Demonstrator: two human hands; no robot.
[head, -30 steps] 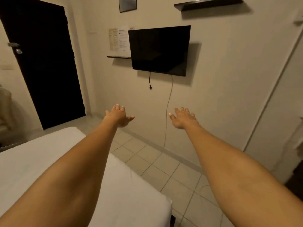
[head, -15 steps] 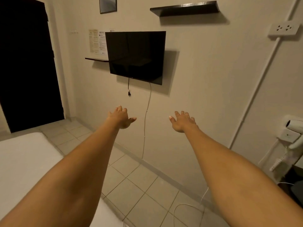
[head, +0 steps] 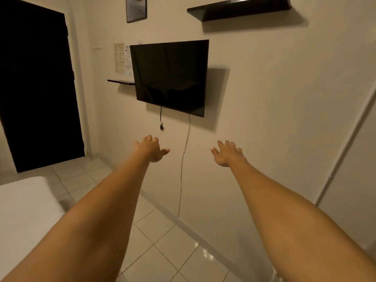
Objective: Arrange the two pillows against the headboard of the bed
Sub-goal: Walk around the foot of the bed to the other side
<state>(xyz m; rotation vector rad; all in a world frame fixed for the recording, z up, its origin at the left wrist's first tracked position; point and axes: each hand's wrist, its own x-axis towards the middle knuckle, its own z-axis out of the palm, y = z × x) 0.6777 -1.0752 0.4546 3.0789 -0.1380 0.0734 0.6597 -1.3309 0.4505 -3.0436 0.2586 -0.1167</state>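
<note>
Before the wall I hold my left hand (head: 151, 148) and right hand (head: 228, 153) out, fingers spread, grasping nothing. Since half a second ago the view swung left: TV (head: 171, 77) more central, more bed (head: 24, 210) visible. Pillows are out of view.

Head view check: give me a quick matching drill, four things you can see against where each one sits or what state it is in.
Things:
1. television
2. bed
3. door
4. left hand

Places or states:
A. lower left corner of the view, white sheet
B. open and empty, stretched forward
C. mounted on the wall, screen dark
D. far left, dark, beyond the tiled floor

Pairs: 1-C, 2-A, 3-D, 4-B. The right hand is open and empty too. No pillows or headboard are in view.
</note>
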